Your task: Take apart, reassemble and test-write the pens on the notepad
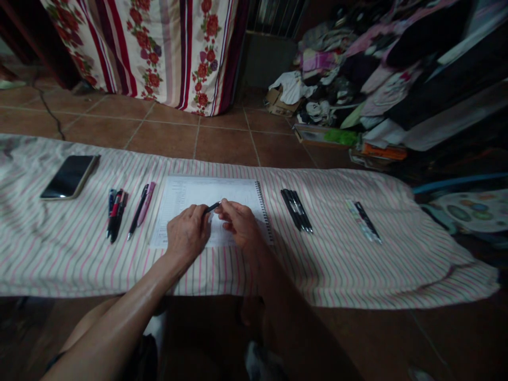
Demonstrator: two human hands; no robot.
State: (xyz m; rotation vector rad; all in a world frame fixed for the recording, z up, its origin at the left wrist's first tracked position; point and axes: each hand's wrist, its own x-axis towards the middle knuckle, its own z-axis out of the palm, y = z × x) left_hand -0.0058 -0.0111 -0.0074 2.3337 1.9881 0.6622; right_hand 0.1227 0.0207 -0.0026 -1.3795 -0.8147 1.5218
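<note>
Over an open spiral notebook (242,193), my left hand (188,230) is closed around a black pen (212,207). The fingertips of my right hand (238,218) pinch the pen's other end. To the left of the notebook lie a black pen and a pink pen (146,203), side by side. Farther left is a small group of dark and red pens (116,214). On the right, several black pens (297,210) rest together in a slanted row. Beyond them are a black pen and a pale, light-coloured one (363,221).
A striped cloth (325,270) covers the low table. A phone (70,177) lies at its left end. Behind the table are a tiled floor (226,140), a floral curtain (159,53) and a heap of clothes (333,69) at the back right.
</note>
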